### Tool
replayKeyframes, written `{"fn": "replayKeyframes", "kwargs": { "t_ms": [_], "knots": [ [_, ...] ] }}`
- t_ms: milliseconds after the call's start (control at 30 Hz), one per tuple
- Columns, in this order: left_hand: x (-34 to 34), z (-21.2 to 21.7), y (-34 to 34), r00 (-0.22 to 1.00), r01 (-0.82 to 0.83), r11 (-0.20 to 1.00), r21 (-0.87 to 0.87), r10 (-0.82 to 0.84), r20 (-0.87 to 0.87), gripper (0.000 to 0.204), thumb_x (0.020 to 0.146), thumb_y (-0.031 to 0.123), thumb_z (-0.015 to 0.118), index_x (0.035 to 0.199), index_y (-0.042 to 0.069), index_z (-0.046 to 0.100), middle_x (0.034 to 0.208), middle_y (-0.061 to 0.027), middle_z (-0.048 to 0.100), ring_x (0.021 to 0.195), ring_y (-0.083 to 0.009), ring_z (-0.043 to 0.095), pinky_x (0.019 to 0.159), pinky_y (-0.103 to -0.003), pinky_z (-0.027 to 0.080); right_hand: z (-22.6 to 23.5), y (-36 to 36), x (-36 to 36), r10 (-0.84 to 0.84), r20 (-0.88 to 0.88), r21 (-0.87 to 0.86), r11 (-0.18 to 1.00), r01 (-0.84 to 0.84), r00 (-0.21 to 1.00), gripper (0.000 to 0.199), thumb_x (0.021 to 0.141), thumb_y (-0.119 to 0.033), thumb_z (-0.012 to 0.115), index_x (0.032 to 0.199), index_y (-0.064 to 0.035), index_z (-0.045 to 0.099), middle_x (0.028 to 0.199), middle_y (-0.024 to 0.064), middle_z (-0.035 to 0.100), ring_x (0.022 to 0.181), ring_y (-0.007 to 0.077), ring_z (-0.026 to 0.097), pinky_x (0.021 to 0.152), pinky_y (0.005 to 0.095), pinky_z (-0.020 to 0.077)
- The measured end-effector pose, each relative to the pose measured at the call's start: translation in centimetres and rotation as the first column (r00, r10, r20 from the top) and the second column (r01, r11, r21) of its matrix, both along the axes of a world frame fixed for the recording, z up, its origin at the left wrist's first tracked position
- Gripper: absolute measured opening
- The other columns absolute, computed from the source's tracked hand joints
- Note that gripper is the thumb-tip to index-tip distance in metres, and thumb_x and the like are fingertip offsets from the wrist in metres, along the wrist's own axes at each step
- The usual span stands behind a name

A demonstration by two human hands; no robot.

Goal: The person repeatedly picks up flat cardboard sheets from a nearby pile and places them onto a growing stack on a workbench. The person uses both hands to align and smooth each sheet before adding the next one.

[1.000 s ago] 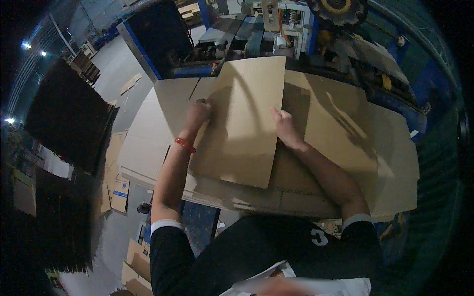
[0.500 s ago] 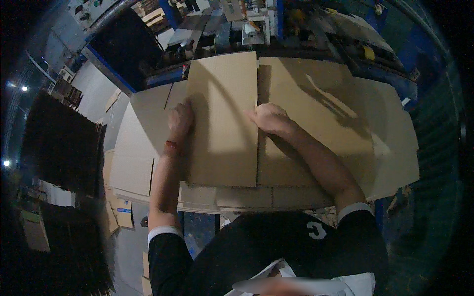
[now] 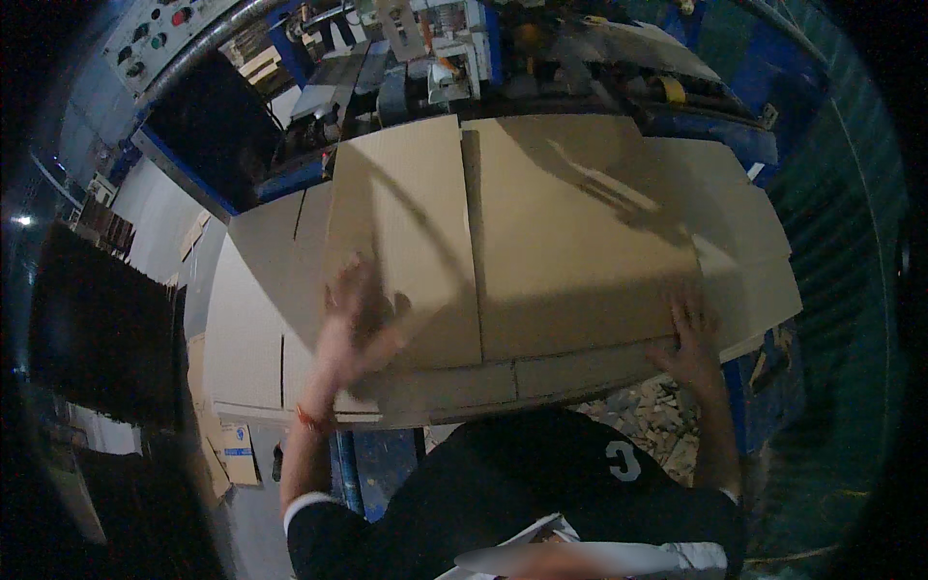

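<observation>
A narrow brown cardboard panel lies beside a wider cardboard panel, with a dark seam between them. Both rest on a broader cardboard sheet whose slotted flaps stick out left and right. My left hand, slightly blurred, has its fingers spread over the narrow panel's left near part; whether it touches is unclear. At the wider panel's near right corner is my right hand, its fingers apart and nothing gripped. The right fingertips rest on or just above the cardboard.
Beyond the cardboard stands a blue-framed machine with rollers. A control panel with buttons is at the upper left. Cardboard scraps lie below the near edge. Dark stacks stand left, and a green curtain hangs right.
My right hand has left the seam and moved right and nearer to me. My left hand has come nearer and spread its fingers. The whole view has shifted a little.
</observation>
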State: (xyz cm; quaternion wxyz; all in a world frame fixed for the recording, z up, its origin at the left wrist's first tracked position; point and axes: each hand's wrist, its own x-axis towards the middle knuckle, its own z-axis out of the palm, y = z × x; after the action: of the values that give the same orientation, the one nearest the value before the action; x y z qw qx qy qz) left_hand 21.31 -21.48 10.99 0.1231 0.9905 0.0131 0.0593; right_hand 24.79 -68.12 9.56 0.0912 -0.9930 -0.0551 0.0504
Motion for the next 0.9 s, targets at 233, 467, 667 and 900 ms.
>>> {"fn": "replayKeyframes", "kwargs": {
  "t_ms": [233,467,667,900],
  "knots": [
    [-3.1,-1.9,0.3,0.953,0.222,0.975,0.006,-0.219,0.209,0.094,0.062,0.042,0.075,0.137,0.006,0.031,0.139,-0.0164,0.035,0.128,-0.0382,0.031,0.106,-0.049,0.022,-2.2,-2.6,2.8,0.167,0.188,0.050,0.983,-0.179,0.968,0.080,0.072,-0.036,0.069,0.139,-0.0134,0.032,0.149,0.0124,0.016,0.134,0.0427,0.015,0.108,0.0506,0.0188],
    [4.3,-1.9,3.5,0.850,0.343,0.931,-0.125,-0.250,0.464,0.074,0.076,0.037,0.065,0.134,0.001,0.034,0.128,-0.0208,0.044,0.117,-0.0388,0.042,0.095,-0.043,0.039,-1.1,-0.6,8.5,0.258,0.206,-0.083,0.966,-0.245,0.944,0.067,0.079,-0.033,0.063,0.138,-0.0164,0.034,0.144,0.0143,0.027,0.128,0.0440,0.026,0.105,0.0496,0.0248],
    [11.7,-2.4,4.1,0.818,0.276,0.960,-0.053,-0.205,0.537,0.065,0.081,0.027,0.063,0.132,-0.002,0.035,0.125,-0.0227,0.045,0.115,-0.0386,0.044,0.095,-0.044,0.038,-1.8,1.3,17.9,0.069,0.155,-0.112,0.992,-0.052,0.985,0.052,0.088,-0.042,0.049,0.131,-0.0133,0.043,0.125,0.0192,0.048,0.118,0.0432,0.040,0.101,0.0509,0.0305],
    [13.8,-1.2,5.1,0.749,-0.191,0.979,-0.069,0.191,0.634,0.060,0.080,0.031,0.066,0.125,-0.002,0.044,0.121,-0.0227,0.050,0.112,-0.0369,0.048,0.094,-0.044,0.037,-1.3,1.6,18.1,-0.020,0.384,0.111,0.994,-0.025,0.923,0.057,0.084,-0.042,0.055,0.127,-0.0066,0.045,0.132,0.0242,0.038,0.127,0.0388,0.032,0.105,0.0429,0.0274]
  ]
}}
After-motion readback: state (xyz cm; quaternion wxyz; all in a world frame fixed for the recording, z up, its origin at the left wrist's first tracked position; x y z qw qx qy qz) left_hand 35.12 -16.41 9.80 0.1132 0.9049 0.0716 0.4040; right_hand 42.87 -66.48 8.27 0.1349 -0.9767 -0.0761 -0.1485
